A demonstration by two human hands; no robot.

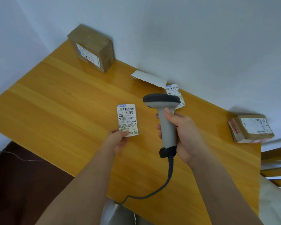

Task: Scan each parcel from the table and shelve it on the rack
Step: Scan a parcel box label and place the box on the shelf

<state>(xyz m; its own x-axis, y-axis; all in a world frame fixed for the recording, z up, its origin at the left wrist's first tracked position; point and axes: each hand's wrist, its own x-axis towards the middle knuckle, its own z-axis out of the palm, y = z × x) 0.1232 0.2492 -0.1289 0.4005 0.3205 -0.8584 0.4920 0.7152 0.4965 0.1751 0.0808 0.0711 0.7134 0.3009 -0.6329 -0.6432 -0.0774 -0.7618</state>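
Above the bench (55,98) centre | left hand (118,140) pinches small labelled parcel (127,119) by its lower edge | right hand (183,135) wrapped around barcode scanner (164,114), at 3 o'clock of parcel | risk: scanner head seems aimed past the label, so the read may fail.

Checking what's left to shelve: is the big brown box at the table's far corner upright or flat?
Upright: the brown box stands on a narrow side against the wall.

A pale wall (185,38) fills the upper frame; the yellow wooden table (55,103) spans the middle; dark floor (23,184) lies lower left.
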